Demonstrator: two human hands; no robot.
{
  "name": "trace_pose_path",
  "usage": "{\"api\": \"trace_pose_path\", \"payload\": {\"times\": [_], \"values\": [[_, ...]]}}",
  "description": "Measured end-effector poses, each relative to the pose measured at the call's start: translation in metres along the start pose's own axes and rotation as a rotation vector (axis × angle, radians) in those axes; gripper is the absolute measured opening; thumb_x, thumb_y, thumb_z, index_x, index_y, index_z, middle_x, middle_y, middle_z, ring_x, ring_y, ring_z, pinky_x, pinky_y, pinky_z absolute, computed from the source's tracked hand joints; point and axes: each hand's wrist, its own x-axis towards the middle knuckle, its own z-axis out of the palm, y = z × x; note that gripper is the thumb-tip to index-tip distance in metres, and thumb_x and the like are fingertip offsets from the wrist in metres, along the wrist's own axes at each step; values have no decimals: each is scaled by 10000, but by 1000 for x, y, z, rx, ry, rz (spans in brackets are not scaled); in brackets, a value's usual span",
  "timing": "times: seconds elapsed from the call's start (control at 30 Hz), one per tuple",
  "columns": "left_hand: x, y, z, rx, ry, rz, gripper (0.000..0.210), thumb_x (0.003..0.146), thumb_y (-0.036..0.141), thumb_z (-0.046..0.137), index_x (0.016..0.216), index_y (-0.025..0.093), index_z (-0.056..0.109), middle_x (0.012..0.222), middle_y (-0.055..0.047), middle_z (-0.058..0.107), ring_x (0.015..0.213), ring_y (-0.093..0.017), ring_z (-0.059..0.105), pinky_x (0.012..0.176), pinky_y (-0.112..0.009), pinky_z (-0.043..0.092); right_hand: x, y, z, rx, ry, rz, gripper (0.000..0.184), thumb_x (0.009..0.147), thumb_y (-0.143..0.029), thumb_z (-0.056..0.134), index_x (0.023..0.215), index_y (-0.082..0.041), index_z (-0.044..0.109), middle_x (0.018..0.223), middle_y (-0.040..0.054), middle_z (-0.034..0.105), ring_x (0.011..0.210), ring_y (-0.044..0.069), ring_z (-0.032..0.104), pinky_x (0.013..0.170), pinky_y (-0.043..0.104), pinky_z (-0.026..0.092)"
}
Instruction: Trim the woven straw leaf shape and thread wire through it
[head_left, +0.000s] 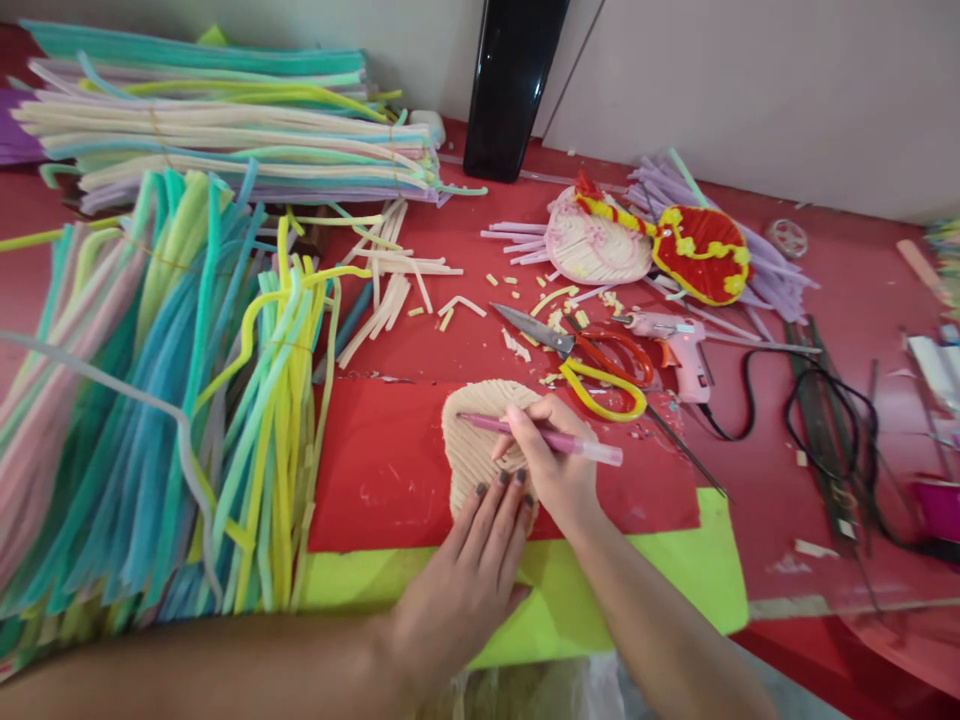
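A beige ribbed piece (480, 455), apparently made of pipe cleaners laid side by side, rests on a red sheet (382, 480). My left hand (476, 560) lies flat over its lower part, fingers stretched out and holding nothing. Between the fingers of my right hand (559, 460) is a pink marker pen (555, 437) with a clear end. Its tip meets the upper left of the ribbed piece, or hovers just over it; I cannot tell which. Scissors (574, 355) with red and yellow handles lie just beyond my right hand.
Bundles of coloured pipe cleaners (150, 400) fill the left side. A pink glue gun (675, 345) with a black cord (750, 400) sits to the right. Decorated pieces (701, 255) and cut scraps (555, 320) lie behind. A black phone-like slab (510, 90) leans upright against the wall.
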Motion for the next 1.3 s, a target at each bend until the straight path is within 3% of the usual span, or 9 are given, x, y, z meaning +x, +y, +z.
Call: {"api": "trace_pose_path", "payload": {"times": [0.17, 0.3, 0.43, 0.6, 0.77, 0.9, 1.07, 1.2, 1.3], "values": [[-1, 0, 1, 5, 1, 3, 605, 897, 455, 369, 1333, 40, 436, 1392, -165, 444, 1265, -299, 433, 1100, -447, 219, 1, -1, -2, 50, -86, 52, 244, 878, -294, 548, 659, -196, 504, 522, -33, 615, 479, 110, 585, 551, 249, 478], [-2, 1, 1, 9, -2, 8, 606, 898, 450, 371, 1337, 35, 430, 1399, -176, 432, 1269, -299, 427, 1103, -449, 212, 1, -1, -2, 56, -45, 52, 227, 875, -302, 553, 680, -193, 514, 560, -21, 634, 545, 121, 618, 603, 259, 493], [-1, 1, 0, 4, -5, 2, 604, 898, 449, 373, 1340, 40, 429, 1400, -170, 433, 1270, -297, 427, 1102, -439, 216, 0, 0, -2, 96, -128, 94, 244, 881, -309, 539, 668, -195, 505, 497, -39, 595, 446, 108, 570, 500, 238, 459], [-1, 1, 0, 8, -6, -1, 596, 905, 444, 356, 1343, 45, 425, 1392, -158, 447, 1268, -289, 431, 1106, -443, 212, 0, -1, -2, 56, -61, 36, 194, 870, -297, 559, 708, -193, 537, 586, -9, 657, 579, 135, 639, 621, 273, 502], [-2, 1, 1, 8, -8, 5, 605, 903, 442, 361, 1347, 35, 415, 1403, -168, 429, 1271, -302, 426, 1104, -446, 218, -1, -2, -1, 100, -132, 93, 248, 877, -302, 547, 658, -192, 506, 517, -35, 615, 453, 107, 589, 496, 231, 470], [-2, 1, 1, 7, -14, 6, 595, 909, 432, 352, 1347, 34, 414, 1403, -172, 428, 1271, -293, 427, 1100, -440, 229, -1, -1, -1, 69, -71, 53, 203, 868, -288, 565, 694, -190, 526, 586, -15, 662, 570, 126, 646, 604, 250, 506], [-3, 1, 2, 17, -2, 5, 614, 903, 441, 360, 1351, 25, 405, 1413, -184, 409, 1280, -308, 411, 1103, -446, 226, -1, -1, -2, 91, -141, 91, 249, 873, -297, 551, 652, -189, 511, 519, -30, 621, 449, 107, 593, 477, 222, 471], [-3, 1, 2, 21, -15, 7, 605, 906, 435, 356, 1352, 29, 406, 1413, -185, 409, 1276, -294, 419, 1104, -435, 228, -1, -3, -2, 62, -72, 40, 183, 865, -275, 568, 704, -191, 540, 591, -11, 671, 571, 130, 651, 599, 255, 513], [-3, 1, 0, 22, -3, 8, 609, 903, 437, 360, 1346, 22, 411, 1414, -188, 407, 1274, -303, 420, 1107, -440, 219, -2, -4, -2, 70, -129, 55, 225, 867, -279, 561, 663, -192, 528, 550, -20, 647, 510, 120, 625, 536, 240, 496]]}}
